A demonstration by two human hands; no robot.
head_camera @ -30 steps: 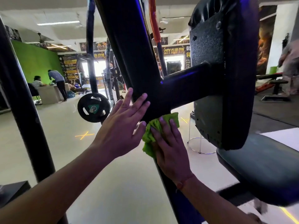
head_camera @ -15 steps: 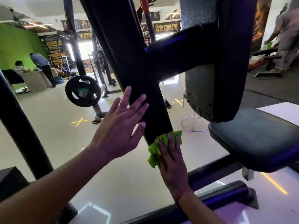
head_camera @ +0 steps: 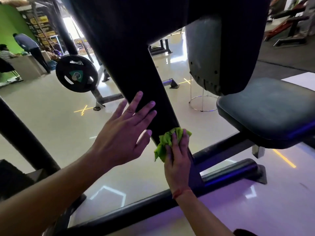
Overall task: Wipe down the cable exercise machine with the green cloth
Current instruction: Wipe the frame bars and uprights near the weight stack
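Since half a second ago, the cloth [head_camera: 167,143] has been drawn further down the black post [head_camera: 136,74], close to where it meets the base bar [head_camera: 129,212]. It is bunched and pressed against the post by the right hand [head_camera: 177,160], fingers closed over it. The left hand [head_camera: 122,133] is laid open and flat on the post just above. The seat [head_camera: 265,109] is seen at right.

Bright green cloth [head_camera: 167,141] against black machine post [head_camera: 136,68]. Dark grey-blue seat pad [head_camera: 265,106]. Black weight plate [head_camera: 76,73] with green centre badge, upper left. Cream floor [head_camera: 51,108] with yellow crosses, violet sheen lower right. Red thread on right wrist.
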